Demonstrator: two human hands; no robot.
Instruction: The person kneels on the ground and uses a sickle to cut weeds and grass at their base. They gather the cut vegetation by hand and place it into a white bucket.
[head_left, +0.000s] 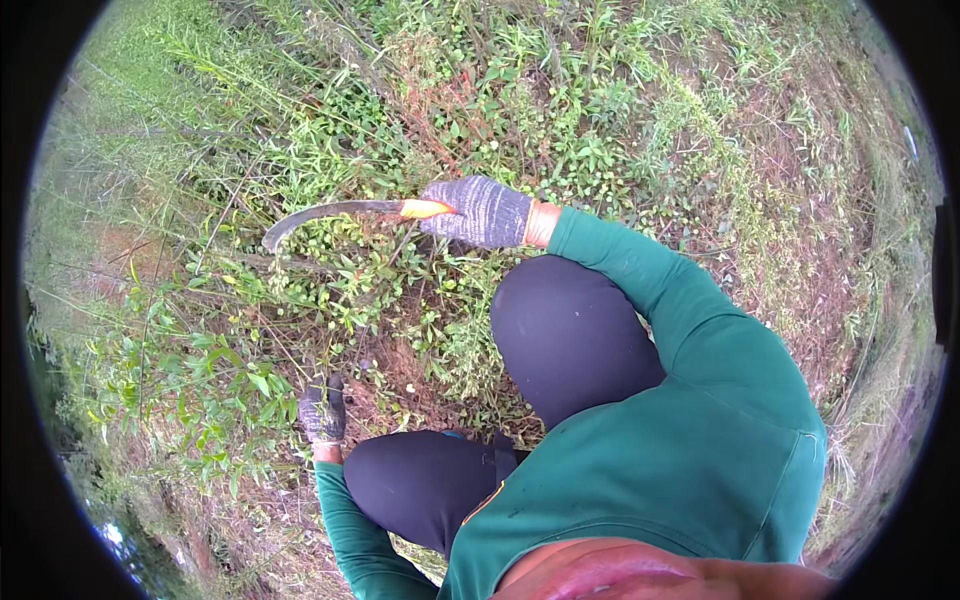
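Note:
My right hand (480, 212), in a grey knitted work glove, is closed around the orange handle of a sickle (337, 208). The curved metal blade points left, over low green weeds, with its tip bent towards me. Lower left, my left hand (324, 409), in a similar glove with a dark palm side, is down among weed stems beside a leafy plant (217, 382). Its fingers are partly hidden, and whether they grip a stem cannot be told. Bare reddish soil (397, 367) shows between my hands.
Dense weeds and grass (330, 97) cover the ground ahead and to the left. A reddish-stemmed plant (442, 105) grows beyond my right hand. Sparser ground with dry stalks (802, 187) lies to the right. My bent knees (570, 330) are close to both arms.

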